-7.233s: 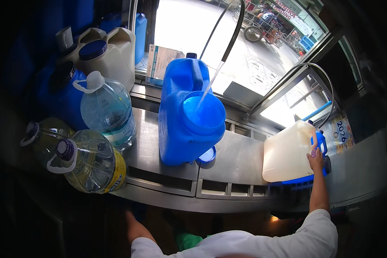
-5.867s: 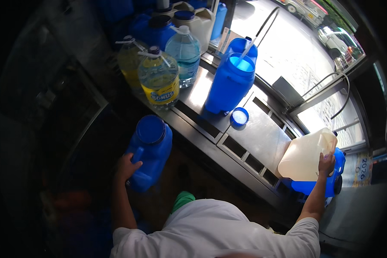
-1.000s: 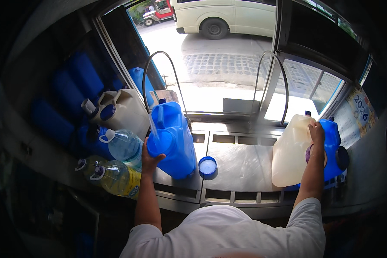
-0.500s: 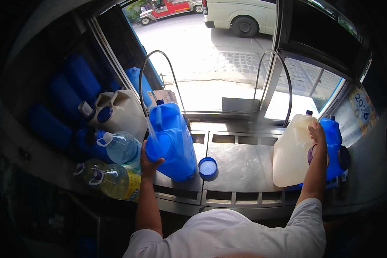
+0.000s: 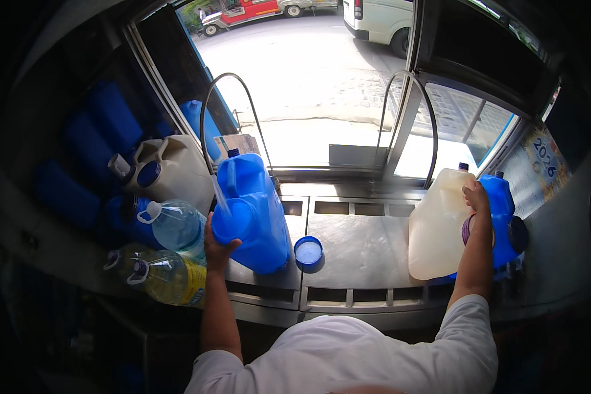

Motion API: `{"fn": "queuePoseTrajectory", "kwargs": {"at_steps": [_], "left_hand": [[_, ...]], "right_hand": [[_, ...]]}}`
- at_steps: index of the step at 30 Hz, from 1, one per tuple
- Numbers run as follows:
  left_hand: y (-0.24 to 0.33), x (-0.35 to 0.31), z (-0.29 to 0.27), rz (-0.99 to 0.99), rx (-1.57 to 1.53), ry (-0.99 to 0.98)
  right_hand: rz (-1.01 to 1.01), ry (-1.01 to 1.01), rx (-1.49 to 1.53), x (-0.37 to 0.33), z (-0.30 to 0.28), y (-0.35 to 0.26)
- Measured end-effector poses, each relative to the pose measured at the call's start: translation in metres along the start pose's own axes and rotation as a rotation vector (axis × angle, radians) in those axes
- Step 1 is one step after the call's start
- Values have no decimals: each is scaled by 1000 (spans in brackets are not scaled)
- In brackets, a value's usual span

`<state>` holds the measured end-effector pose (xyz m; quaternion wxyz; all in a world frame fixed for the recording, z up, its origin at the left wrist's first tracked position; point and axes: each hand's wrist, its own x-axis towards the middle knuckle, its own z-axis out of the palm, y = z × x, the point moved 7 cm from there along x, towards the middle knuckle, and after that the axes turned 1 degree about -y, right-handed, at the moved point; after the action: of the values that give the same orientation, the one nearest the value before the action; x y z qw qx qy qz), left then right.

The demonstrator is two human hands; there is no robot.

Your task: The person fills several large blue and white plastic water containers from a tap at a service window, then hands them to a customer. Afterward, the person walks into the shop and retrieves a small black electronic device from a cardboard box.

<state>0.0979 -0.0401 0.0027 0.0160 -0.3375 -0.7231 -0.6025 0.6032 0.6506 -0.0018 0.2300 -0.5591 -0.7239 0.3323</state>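
My left hand (image 5: pixel 219 244) grips the wide mouth of a blue water jug (image 5: pixel 259 217) at the counter's left side. The jug leans toward me, and a stream of water (image 5: pixel 220 197) runs from a curved metal spout (image 5: pixel 205 111) into its open mouth. At the right, my right hand (image 5: pixel 476 197) is closed round the handle of an off-white jug (image 5: pixel 435 230) with a small dark cap on top. My forearm partly hides its purple lid (image 5: pixel 467 230). Between the two jugs, a round blue cap (image 5: pixel 308 251) lies upturned on the counter.
A second blue jug (image 5: pixel 501 203) stands behind my right arm. On the left are clear bottles (image 5: pixel 177 226), an off-white jug (image 5: pixel 184 167) and several dark blue jugs. Slots line the steel counter (image 5: pixel 361 253). Another curved spout (image 5: pixel 433 131) rises at right; a window faces a street.
The whole view has shifted slightly, moving the counter things a little left. Outside, the white van has moved right. Both hands keep their holds, and water still runs into the blue jug.
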Motion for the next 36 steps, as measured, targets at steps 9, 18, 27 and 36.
{"fn": "queuePoseTrajectory", "kwargs": {"at_steps": [9,18,27,36], "left_hand": [[-2,0,0,34,-9,17],[-4,3,1,21,-64,5],[-1,1,0,3,19,32],[-2,6,4,14,-27,6]], "right_hand": [[-828,475,-510,-149,45,-159],[-975,-600,127,-348,365,-314],[-912,-631,381,-336,433,-379],[-980,-584,433,-332,432,-380]]}}
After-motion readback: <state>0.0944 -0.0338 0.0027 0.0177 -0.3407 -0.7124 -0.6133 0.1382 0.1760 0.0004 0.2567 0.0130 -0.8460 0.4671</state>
